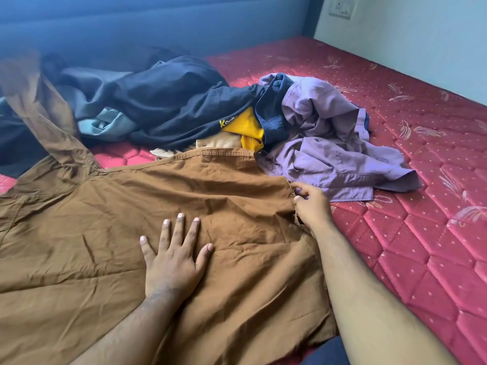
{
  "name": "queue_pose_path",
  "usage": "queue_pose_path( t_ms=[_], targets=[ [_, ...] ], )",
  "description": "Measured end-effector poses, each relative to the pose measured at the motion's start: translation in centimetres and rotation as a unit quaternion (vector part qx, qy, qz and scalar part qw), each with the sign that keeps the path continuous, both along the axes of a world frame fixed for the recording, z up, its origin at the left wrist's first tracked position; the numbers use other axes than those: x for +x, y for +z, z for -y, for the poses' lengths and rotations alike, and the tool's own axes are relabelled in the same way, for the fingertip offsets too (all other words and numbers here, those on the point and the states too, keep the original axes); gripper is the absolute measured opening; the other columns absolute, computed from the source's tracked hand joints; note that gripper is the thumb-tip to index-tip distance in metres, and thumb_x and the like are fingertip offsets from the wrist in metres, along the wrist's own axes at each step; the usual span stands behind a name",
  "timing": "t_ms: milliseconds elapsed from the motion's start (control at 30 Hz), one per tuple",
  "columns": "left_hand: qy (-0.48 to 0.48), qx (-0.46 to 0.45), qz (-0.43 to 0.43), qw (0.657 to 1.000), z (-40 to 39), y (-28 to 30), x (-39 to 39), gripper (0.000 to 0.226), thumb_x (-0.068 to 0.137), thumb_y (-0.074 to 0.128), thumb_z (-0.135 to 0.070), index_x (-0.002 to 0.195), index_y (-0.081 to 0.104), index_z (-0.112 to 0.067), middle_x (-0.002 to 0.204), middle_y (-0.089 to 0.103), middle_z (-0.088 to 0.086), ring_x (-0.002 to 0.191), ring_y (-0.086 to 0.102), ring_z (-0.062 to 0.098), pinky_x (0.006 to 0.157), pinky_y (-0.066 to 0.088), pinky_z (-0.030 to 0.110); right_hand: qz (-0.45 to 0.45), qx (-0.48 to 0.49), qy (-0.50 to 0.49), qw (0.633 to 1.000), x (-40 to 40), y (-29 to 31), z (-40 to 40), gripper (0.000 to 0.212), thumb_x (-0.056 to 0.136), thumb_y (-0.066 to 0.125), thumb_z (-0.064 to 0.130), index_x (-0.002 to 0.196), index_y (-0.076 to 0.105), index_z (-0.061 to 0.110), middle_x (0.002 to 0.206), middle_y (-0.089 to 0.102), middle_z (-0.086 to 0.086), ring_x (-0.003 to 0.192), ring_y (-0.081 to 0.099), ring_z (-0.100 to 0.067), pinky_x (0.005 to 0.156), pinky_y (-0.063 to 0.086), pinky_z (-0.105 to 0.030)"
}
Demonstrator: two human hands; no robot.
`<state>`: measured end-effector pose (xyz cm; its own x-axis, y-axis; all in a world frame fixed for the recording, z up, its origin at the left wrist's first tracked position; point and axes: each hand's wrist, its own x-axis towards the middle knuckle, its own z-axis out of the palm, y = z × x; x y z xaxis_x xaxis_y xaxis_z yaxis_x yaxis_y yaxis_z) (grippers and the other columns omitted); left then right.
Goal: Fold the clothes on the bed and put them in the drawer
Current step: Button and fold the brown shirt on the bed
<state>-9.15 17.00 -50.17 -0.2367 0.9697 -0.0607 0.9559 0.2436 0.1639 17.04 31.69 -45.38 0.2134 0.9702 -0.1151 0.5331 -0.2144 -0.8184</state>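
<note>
A person's left hand [172,255] lies flat, fingers straight and spread, palm down on a brown shirt [110,233] spread across a red quilted mattress [421,233]. The right hand [311,204], at the shirt's right edge, has its fingers curled and pinches the brown fabric there between thumb and fingertips. One brown sleeve [39,101] rises blurred toward the upper left. Beyond the shirt lies a heap of unfolded clothes: a dark navy garment [171,101] with yellow lettering, a yellow piece [246,127] partly tucked beneath it, a beige ribbed piece [221,142], a grey-blue garment [105,125], and a crumpled lilac shirt [329,143] touching the brown shirt's upper right corner. A blue padded headboard [158,22] backs the bed; a wall socket [342,7] sits on the pale wall.
</note>
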Motion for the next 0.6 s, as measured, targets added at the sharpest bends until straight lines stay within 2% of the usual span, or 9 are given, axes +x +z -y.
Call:
queue_pose_path(
  t_ms=[100, 167, 233, 267, 300, 367, 433, 500, 600],
  targets=[
    [-0.002, -0.007, -0.003, 1.0, -0.1, 0.0, 0.1, 0.084, 0.078, -0.011, -0.079, 0.154, -0.001, -0.046, 0.166, -0.004, -0.011, 0.153, -0.007, 0.018, 0.116, -0.004, 0.062, 0.017, -0.06, 0.057, 0.996, 0.0, 0.5, -0.4, 0.031, 0.085, 0.064, 0.001, 0.11, 0.07, 0.018, 0.083, 0.059, 0.005, 0.085, 0.056, -0.014, 0.084, 0.045, -0.024],
    [-0.001, -0.012, -0.005, 1.0, -0.2, 0.0, 0.1, 0.084, 0.078, -0.012, -0.079, 0.154, -0.003, -0.046, 0.166, -0.006, -0.011, 0.153, -0.008, 0.018, 0.116, -0.005, 0.062, -0.009, -0.106, 0.08, 0.991, 0.3, 0.7, -0.5, 0.022, 0.085, 0.064, -0.001, 0.09, 0.066, 0.021, 0.077, 0.057, 0.0, 0.071, 0.055, -0.017, 0.064, 0.047, -0.023],
    [0.0, -0.016, -0.007, 1.0, -0.2, 0.1, 0.0, 0.084, 0.077, -0.013, -0.078, 0.154, -0.004, -0.046, 0.165, -0.007, -0.011, 0.153, -0.009, 0.018, 0.116, -0.005, 0.063, -0.004, -0.156, 0.106, 0.982, 0.2, 1.2, -0.1, 0.012, 0.082, 0.067, 0.008, 0.086, 0.064, 0.019, 0.08, 0.06, -0.007, 0.057, 0.054, -0.018, 0.047, 0.046, -0.02],
    [0.0, -0.019, -0.008, 1.0, -0.3, 0.2, 0.0, 0.085, 0.077, -0.013, -0.078, 0.154, -0.005, -0.046, 0.165, -0.008, -0.011, 0.152, -0.01, 0.018, 0.116, -0.005, 0.063, 0.025, -0.164, 0.128, 0.978, 0.2, 1.2, -0.1, 0.016, 0.079, 0.07, 0.017, 0.094, 0.067, 0.021, 0.092, 0.062, -0.009, 0.065, 0.059, -0.021, 0.051, 0.052, -0.026],
    [0.0, -0.021, -0.008, 1.0, -0.3, 0.2, 0.1, 0.085, 0.076, -0.013, -0.078, 0.154, -0.005, -0.046, 0.165, -0.008, -0.011, 0.152, -0.01, 0.018, 0.116, -0.004, 0.063, 0.089, -0.158, 0.158, 0.971, 0.4, 0.7, -0.3, 0.032, 0.076, 0.071, 0.025, 0.108, 0.068, 0.026, 0.11, 0.059, -0.009, 0.083, 0.062, -0.024, 0.066, 0.059, -0.034],
    [0.0, -0.021, -0.008, 1.0, -0.2, 0.3, 0.1, 0.084, 0.077, -0.014, -0.078, 0.154, -0.006, -0.046, 0.165, -0.008, -0.011, 0.152, -0.01, 0.018, 0.116, -0.004, 0.063, 0.205, -0.131, 0.193, 0.951, 0.1, 0.4, -0.3, 0.04, 0.078, 0.069, 0.03, 0.118, 0.064, 0.03, 0.123, 0.045, -0.007, 0.109, 0.053, -0.032, 0.095, 0.051, -0.04],
    [0.0, -0.021, -0.009, 1.0, -0.3, 0.2, 0.1, 0.083, 0.077, -0.013, -0.078, 0.154, -0.007, -0.046, 0.165, -0.009, -0.011, 0.152, -0.011, 0.018, 0.116, -0.004, 0.063, 0.223, -0.105, 0.196, 0.949, -0.2, 0.6, -0.1, 0.006, 0.079, 0.066, 0.027, 0.084, 0.064, 0.028, 0.111, 0.044, -0.005, 0.106, 0.053, -0.034, 0.094, 0.049, -0.041],
    [-0.001, -0.018, -0.01, 1.0, -0.3, 0.2, 0.1, 0.082, 0.078, -0.011, -0.078, 0.154, -0.007, -0.046, 0.166, -0.008, -0.011, 0.152, -0.01, 0.018, 0.116, -0.003, 0.063, 0.209, -0.099, 0.17, 0.958, 0.0, 0.9, 0.1, 0.011, 0.076, 0.065, 0.031, 0.07, 0.059, 0.024, 0.109, 0.052, -0.005, 0.099, 0.06, -0.034, 0.084, 0.054, -0.046],
    [-0.004, -0.022, -0.002, 1.0, -0.3, 0.2, 0.0, 0.08, 0.08, -0.007, -0.078, 0.153, -0.006, -0.047, 0.165, -0.008, -0.011, 0.152, -0.01, 0.019, 0.116, -0.004, 0.064, 0.409, -0.017, 0.024, 0.912, 0.9, 1.3, 0.0, 0.022, 0.089, 0.057, 0.033, 0.107, 0.067, 0.026, 0.127, 0.053, -0.009, 0.115, 0.05, -0.034, 0.096, 0.042, -0.05]
  ],
)
